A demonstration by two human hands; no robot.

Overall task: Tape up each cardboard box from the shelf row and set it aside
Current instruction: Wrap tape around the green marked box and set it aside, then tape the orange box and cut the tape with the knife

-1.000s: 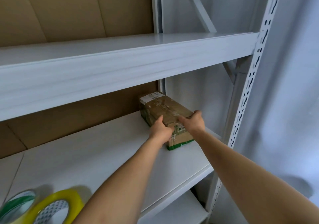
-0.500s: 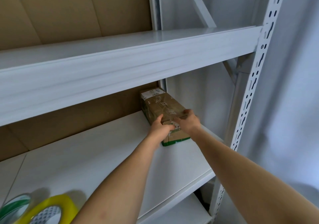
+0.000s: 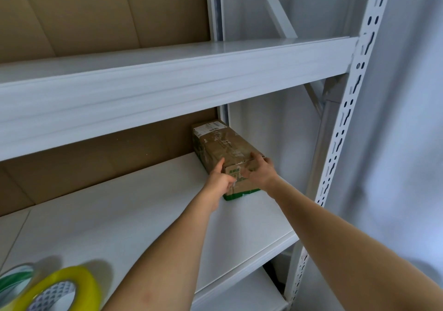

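While the rack (image 3: 340, 143) fills most of the view, only one box (image 3: 221, 150) shows on its middle shelf (image 3: 119, 214), pushed to the far right end against the back. No other boxes are in sight, so I judge this to be late in the row, or the sole one left; whether others were set aside cannot be told.

Both arms reach in. At the box's near end the left hand (image 3: 219, 182) has its fingers curled against the left corner, and the right hand (image 3: 260, 173) wraps its fingers over the top right edge, so both appear to grip it (the contact under the palms is hidden). The box rests flat on the shelf, not yet lifted. Taping and setting aside look to be still ahead.

It is long and narrow, brown, with a white label at the far end, glossy tape along the top and a green band at the base.

Two rolls lie at the shelf's near left: a yellow roll (image 3: 91, 284) and a green roll (image 3: 14, 282), untouched.
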